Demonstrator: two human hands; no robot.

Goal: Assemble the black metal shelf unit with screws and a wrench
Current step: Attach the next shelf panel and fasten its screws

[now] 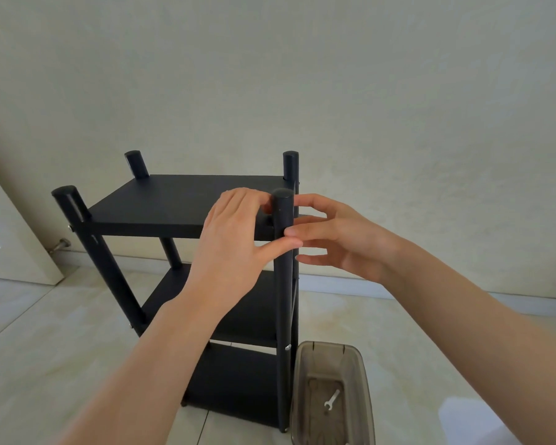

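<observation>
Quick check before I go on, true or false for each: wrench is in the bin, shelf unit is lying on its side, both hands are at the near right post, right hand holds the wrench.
1. The wrench lies in the bin. True.
2. The shelf unit lies on its side. False: it stands upright.
3. Both the left hand and the right hand are at the near right post. True.
4. The right hand holds the wrench. False: that hand is empty, fingers straight.

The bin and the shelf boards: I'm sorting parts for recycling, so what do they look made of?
Bin: seemingly smoky translucent plastic, since the wrench inside and the floor show through its glossy walls. Top shelf board: matte black and flat with a thin edge; painted metal is likely, though coated board would look alike.
</observation>
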